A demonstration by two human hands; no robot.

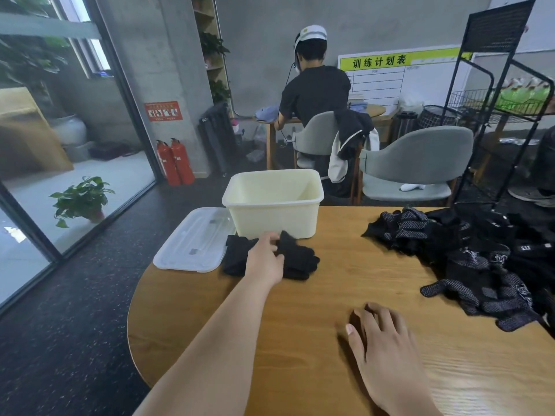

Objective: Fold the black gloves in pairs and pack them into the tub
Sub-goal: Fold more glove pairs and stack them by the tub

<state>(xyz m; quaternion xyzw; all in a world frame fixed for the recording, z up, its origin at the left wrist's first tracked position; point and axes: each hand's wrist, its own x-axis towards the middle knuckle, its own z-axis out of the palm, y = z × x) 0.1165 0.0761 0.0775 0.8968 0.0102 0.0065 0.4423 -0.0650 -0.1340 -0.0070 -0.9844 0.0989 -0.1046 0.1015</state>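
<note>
Plainly, these were soft, light things. The black gloves (297,259) lying in front of the tub (273,219) were limp knit fabric that would sag and unfold if lifted by one edge. The safest hold would likely be across the middle of the bundle, thumb under and fingers over, so both gloves came up together. Nothing about them was fragile or slippery.

That bundle sat on the table (330,298), touching or just short of the tub's near wall, with the clear lid (192,241) just beside it on the left. It was matte black, with fingers bunched toward the right and one flap standing up by the tub.

The left hand (265,261) lay on top of the bundle. Its fingertips were blurred against the dark cloth, so I could not tell whether they pinched a fold or only pressed it flat. The right hand (387,349) rested palm down on the bare wood, fingers loose, holding nothing.

Well apart on the right lay the unsorted heap of gloves (480,256), black with pale dotted palms. What showed of the cream tub's inside held nothing.
</note>
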